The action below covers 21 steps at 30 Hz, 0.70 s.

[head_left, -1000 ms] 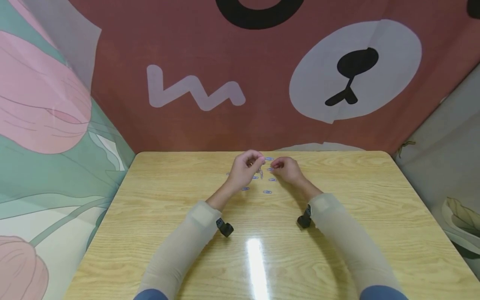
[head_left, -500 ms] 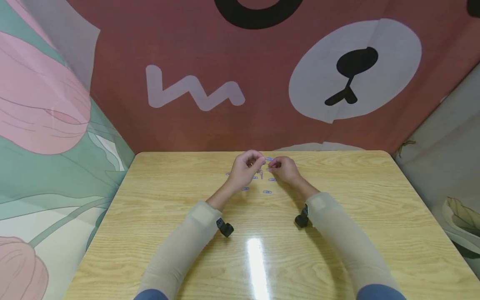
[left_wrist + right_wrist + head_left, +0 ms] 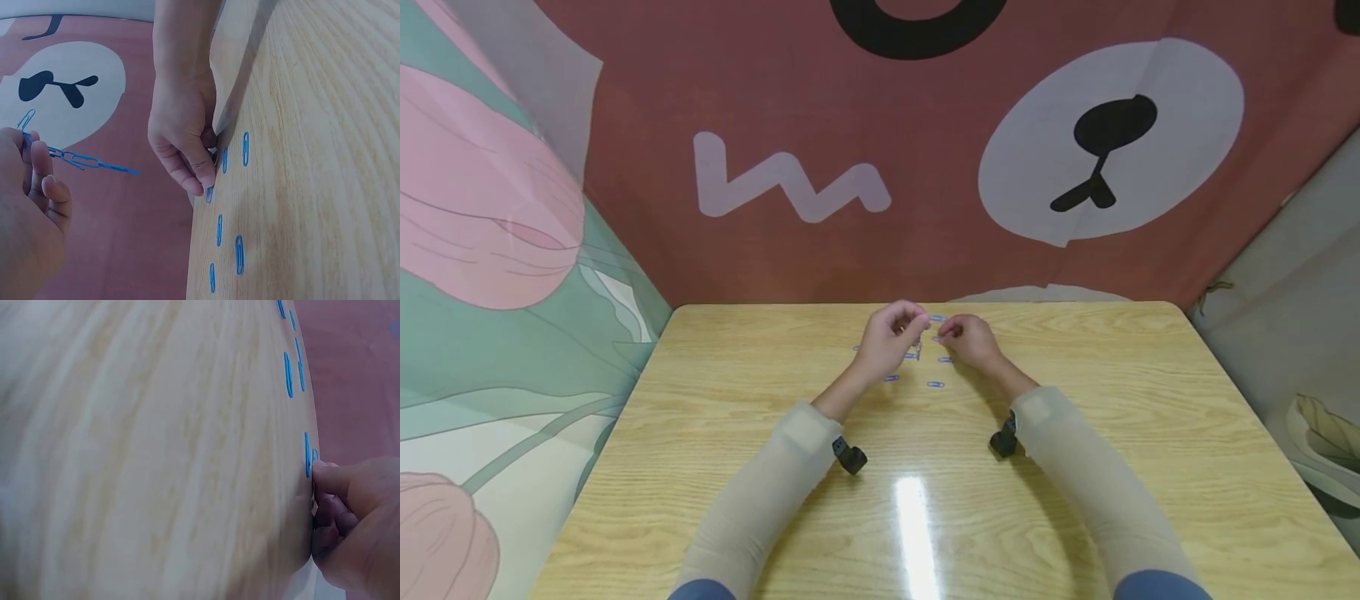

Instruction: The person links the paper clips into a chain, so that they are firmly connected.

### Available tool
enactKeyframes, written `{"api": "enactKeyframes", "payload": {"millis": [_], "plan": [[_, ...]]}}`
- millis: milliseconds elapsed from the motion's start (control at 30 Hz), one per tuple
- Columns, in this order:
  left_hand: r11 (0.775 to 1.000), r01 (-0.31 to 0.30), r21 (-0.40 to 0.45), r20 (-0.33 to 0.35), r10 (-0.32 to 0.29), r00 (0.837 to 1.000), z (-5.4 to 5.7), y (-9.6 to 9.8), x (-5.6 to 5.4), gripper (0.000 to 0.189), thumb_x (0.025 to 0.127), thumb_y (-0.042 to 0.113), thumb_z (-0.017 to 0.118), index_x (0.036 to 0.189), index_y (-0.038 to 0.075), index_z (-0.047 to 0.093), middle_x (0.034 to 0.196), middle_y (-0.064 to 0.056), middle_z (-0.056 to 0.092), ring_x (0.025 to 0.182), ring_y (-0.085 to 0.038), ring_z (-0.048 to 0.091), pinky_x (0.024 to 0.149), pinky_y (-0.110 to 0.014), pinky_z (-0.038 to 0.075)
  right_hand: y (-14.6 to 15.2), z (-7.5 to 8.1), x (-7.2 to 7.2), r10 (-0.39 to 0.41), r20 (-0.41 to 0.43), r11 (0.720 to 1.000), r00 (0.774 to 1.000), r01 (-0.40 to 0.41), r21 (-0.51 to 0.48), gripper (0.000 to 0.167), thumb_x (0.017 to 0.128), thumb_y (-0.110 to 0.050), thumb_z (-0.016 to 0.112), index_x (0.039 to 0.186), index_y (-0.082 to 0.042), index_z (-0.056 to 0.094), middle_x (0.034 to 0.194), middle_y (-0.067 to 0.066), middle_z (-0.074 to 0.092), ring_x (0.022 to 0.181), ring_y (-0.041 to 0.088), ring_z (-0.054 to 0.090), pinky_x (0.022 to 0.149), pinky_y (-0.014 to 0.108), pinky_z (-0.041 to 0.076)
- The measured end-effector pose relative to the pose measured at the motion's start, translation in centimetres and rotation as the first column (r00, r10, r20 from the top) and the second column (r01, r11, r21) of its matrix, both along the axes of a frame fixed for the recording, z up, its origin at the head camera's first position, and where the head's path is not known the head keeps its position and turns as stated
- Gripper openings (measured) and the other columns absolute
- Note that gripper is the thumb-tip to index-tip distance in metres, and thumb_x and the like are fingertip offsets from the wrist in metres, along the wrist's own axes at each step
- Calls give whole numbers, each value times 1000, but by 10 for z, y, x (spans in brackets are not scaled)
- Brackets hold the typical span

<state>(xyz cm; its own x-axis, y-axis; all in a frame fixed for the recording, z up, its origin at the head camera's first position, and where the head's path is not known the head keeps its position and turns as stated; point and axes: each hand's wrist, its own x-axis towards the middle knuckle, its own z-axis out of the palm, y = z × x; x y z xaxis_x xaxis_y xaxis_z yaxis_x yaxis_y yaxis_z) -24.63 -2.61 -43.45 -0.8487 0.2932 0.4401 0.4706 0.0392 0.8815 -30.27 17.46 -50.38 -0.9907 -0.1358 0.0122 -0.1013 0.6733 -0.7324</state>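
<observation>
In the head view, my left hand [image 3: 883, 340] is raised over the far part of the table, thumb and fingertips pinching a chain of linked blue paper clips. That chain [image 3: 87, 161] dangles from the fingers in the left wrist view, and one clip [image 3: 26, 119] sticks out on the other side of them. My right hand [image 3: 973, 340] is low at the tabletop. Between its thumb and finger it pinches a single blue paper clip [image 3: 209, 195], partly covered by the fingertips. Another paper clip [image 3: 307, 454] lies close beside those fingertips.
Several loose blue paper clips lie around the hands, among them a near one [image 3: 936, 384], one to its left [image 3: 891, 377] and a far one [image 3: 937, 317]. The wooden table [image 3: 760, 500] ends at a printed curtain [image 3: 775, 258] behind.
My right hand has shifted slightly left, and the paper clip at its fingertips has moved with it. The chain under my left hand has swung a little left; that hand stays in place.
</observation>
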Motion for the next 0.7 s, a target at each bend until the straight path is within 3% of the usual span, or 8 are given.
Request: {"api": "enactKeyframes", "payload": {"millis": [167, 400, 533, 700], "plan": [[1000, -3, -8, -3, 3, 1000, -1, 0, 0, 13, 103, 10, 62, 100, -2, 67, 83, -9, 63, 65, -14, 56, 57, -23, 44, -1, -1, 1, 14, -24, 1000, 1000, -13, 29, 8, 98, -6, 66, 100, -2, 73, 97, 11, 71, 90, 26, 63, 83, 40, 51], [1000, -3, -12, -1, 3, 1000, 0, 0, 0, 18, 103, 10, 62, 101, -7, 66, 87, -16, 65, 66, -11, 57, 58, -22, 45, -1, 0, 4, 23, -38, 999, 999, -21, 48, 9, 100, -8, 65, 96, -3, 72, 95, 11, 70, 88, 26, 62, 83, 42, 49], [1000, -3, -9, 6, 3, 1000, 0, 0, 0, 16, 103, 10, 62, 101, -6, 66, 87, -12, 65, 65, -12, 56, 58, -22, 45, 1, 2, 7, 45, -26, 999, 999, -45, 19, 9, 100, -9, 65, 97, -3, 71, 97, 11, 69, 91, 26, 62, 86, 42, 50], [1000, -2, -2, 5, 2, 1000, -1, 0, 0, 12, 102, 9, 62, 100, -2, 67, 89, -18, 65, 66, -17, 58, 59, -22, 46, 6, 6, 11, 91, -31, 995, 995, -92, -29, 10, 101, -9, 64, 99, -1, 70, 100, 12, 70, 96, 28, 63, 90, 44, 50]]}}
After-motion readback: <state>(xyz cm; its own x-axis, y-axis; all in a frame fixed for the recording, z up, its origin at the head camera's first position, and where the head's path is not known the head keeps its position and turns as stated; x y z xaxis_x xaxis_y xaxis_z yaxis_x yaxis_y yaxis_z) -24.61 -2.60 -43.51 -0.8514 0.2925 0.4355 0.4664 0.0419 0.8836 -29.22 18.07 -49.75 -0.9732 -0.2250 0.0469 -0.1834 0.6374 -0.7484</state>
